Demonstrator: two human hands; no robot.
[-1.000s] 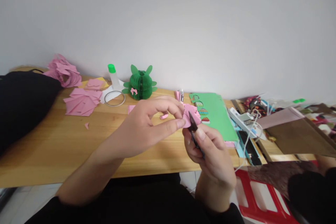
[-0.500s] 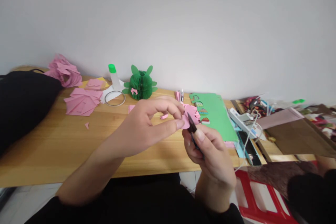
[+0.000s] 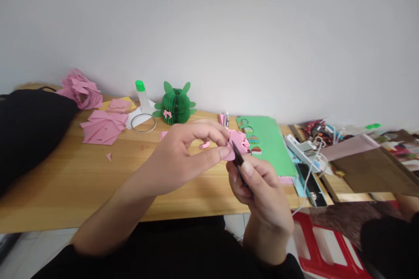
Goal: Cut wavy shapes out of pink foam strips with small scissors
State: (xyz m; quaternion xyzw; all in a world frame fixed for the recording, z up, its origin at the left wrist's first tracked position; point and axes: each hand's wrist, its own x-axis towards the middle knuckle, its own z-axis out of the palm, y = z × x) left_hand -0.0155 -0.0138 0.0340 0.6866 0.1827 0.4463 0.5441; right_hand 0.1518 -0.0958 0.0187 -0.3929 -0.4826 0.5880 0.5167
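Between thumb and fingers, my left hand (image 3: pixel 186 157) pinches a small piece of pink paper (image 3: pixel 231 153). My right hand (image 3: pixel 262 183) is closed around a pair of dark scissors (image 3: pixel 238 155), whose blades point up and left against the paper's right edge. The fingers hide most of the scissor handles. Behind the blades, more cut pink paper (image 3: pixel 242 139) lies on the table. A green folded-paper figure (image 3: pixel 176 107) with leaf-shaped pieces and a pink bow stands beyond my left hand.
Pink paper stacks (image 3: pixel 103 126), a green-capped glue bottle (image 3: pixel 141 96) and a ring (image 3: pixel 144 123) are on the left of the wooden table (image 3: pixel 65 196). Green sheets (image 3: pixel 271 148), a phone (image 3: pixel 310 185) and a power strip (image 3: pixel 304 152) lie right. A black bag (image 3: pixel 32 130) sits far left.
The scissor blades have shifted slightly left along the pink paper and look closer together. My left hand keeps its pinch, almost still.
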